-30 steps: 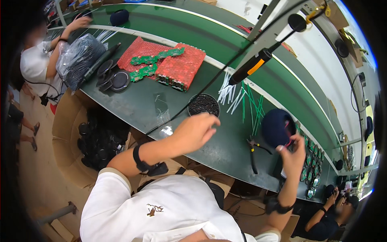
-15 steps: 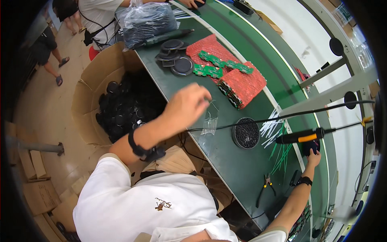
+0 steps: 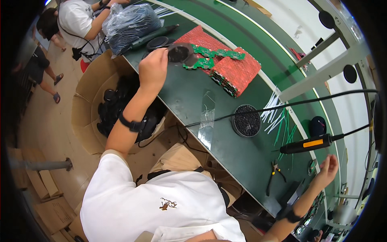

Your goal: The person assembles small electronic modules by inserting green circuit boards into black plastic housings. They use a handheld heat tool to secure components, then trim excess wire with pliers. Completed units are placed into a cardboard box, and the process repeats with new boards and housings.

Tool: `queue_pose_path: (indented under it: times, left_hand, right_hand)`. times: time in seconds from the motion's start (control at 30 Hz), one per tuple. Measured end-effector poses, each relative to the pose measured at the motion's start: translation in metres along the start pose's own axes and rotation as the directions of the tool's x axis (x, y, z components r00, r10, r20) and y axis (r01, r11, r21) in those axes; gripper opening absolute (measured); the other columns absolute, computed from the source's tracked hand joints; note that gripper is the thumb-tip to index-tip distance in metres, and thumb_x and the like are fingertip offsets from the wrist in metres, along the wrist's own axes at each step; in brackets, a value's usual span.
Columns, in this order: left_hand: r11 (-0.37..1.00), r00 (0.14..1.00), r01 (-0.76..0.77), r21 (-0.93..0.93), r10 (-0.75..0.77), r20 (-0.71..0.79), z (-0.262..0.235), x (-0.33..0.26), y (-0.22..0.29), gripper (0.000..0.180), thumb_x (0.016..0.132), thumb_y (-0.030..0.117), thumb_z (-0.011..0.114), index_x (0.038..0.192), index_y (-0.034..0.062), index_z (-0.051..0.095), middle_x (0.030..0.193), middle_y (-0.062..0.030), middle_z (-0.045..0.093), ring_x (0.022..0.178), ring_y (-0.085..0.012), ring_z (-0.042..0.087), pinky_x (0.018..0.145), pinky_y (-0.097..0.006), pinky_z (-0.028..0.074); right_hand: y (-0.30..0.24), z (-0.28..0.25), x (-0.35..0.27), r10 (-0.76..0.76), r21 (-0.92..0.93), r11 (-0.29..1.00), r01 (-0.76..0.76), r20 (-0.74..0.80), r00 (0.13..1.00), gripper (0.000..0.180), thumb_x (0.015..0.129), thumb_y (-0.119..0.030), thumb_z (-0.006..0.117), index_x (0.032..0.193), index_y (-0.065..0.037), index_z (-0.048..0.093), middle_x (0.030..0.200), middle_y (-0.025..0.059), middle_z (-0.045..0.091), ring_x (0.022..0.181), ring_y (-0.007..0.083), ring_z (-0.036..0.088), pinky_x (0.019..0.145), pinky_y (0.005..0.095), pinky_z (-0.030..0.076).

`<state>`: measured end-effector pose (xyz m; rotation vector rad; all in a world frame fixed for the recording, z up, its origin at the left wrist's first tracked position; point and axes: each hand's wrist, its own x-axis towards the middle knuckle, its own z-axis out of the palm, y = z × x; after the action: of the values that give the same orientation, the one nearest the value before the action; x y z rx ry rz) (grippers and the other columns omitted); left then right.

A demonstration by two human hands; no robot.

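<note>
At the far left of the bench, my left hand (image 3: 154, 67) is closed on the edge of a black round cover (image 3: 179, 53), which is blurred by motion. More black round covers (image 3: 157, 42) lie just beyond it. Green circuit boards (image 3: 200, 63) lie beside it on red bubble wrap (image 3: 197, 38). My right hand (image 3: 328, 170) is over the bench's right side, fingers loosely curved and apart, with nothing in them. A dark rounded piece (image 3: 317, 126) sits on the green belt beyond that hand. Nearby hangs a black and orange electric screwdriver (image 3: 308, 144).
A round tin of black screws (image 3: 246, 121) stands mid-bench, near white and green strips (image 3: 274, 109). Pliers (image 3: 275, 177) lie at the right. Left of the bench stands a carton (image 3: 86, 115) of black parts. A co-worker (image 3: 78, 20) is at the far left, by a plastic-wrapped bundle (image 3: 133, 26).
My left hand has moved left and away from me and has taken hold of a black round cover. My right hand has let go of the dark piece on the belt and drawn back.
</note>
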<state>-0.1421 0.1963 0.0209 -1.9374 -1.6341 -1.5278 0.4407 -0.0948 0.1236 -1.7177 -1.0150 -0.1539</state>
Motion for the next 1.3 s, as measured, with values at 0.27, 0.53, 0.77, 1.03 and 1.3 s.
queue_pose_path:
  times: [0.27,0.53,0.77,1.03,1.3]
  left_hand:
    - [0.567,0.411,0.587,-0.578,0.406,0.816,-0.046,-0.093,0.157,0.018,0.103,0.017,0.066,0.102,0.0002,0.073,0.089,-0.0102,0.075,0.064,-0.0144,0.072,0.062,-0.030,0.057]
    - [0.967,0.856,-0.248,0.051,0.194,0.479,0.059,-0.009,0.060,0.043,0.080,0.030,0.086,0.113,0.0055,0.071,0.113,-0.0157,0.068,0.107,-0.0366,0.064,0.090,-0.047,0.055]
    - [0.995,0.753,-0.080,0.064,0.018,0.658,0.068,0.017,-0.003,0.060,0.070,0.026,0.093,0.121,0.0043,0.070,0.121,-0.0187,0.065,0.116,-0.0359,0.063,0.098,-0.044,0.053]
    - [0.647,0.628,0.514,-0.563,0.164,0.761,-0.035,-0.026,0.078,0.055,0.064,0.003,0.091,0.111,0.0051,0.062,0.109,-0.0001,0.062,0.104,-0.0123,0.056,0.096,-0.031,0.047]
    - [0.604,0.442,0.489,-0.629,0.450,0.776,-0.048,-0.110,0.184,0.033,0.085,0.011,0.084,0.112,0.0022,0.068,0.100,-0.0128,0.071,0.087,-0.0247,0.071,0.076,-0.035,0.053]
  right_hand:
    - [-0.113,0.112,-0.202,0.131,0.407,0.662,-0.629,0.764,0.632,0.057,0.094,-0.004,0.073,0.144,0.001,0.046,0.122,0.0156,0.067,0.095,0.0197,0.071,0.073,0.0267,0.057]
    - [-0.040,0.088,-0.176,0.475,-0.085,0.839,-0.537,0.594,0.649,0.031,0.099,-0.007,0.067,0.129,0.001,0.062,0.091,0.0044,0.067,0.058,0.0091,0.059,0.054,0.0233,0.047]
    - [-0.033,0.069,-0.183,-0.088,-0.462,0.839,0.288,0.408,0.909,0.043,0.085,-0.012,0.083,0.125,-0.007,0.071,0.103,0.0087,0.062,0.065,0.0156,0.059,0.059,0.0277,0.046]
    - [-0.081,0.084,-0.196,0.210,0.201,0.903,-0.381,0.567,0.796,0.050,0.090,-0.003,0.077,0.136,0.002,0.060,0.118,0.0140,0.072,0.090,0.0147,0.071,0.077,0.0262,0.057]
    - [-0.115,0.135,-0.212,0.177,0.356,0.784,-0.508,0.657,0.733,0.033,0.095,0.000,0.073,0.124,0.005,0.057,0.109,0.0185,0.074,0.093,0.0202,0.076,0.077,0.0295,0.062]
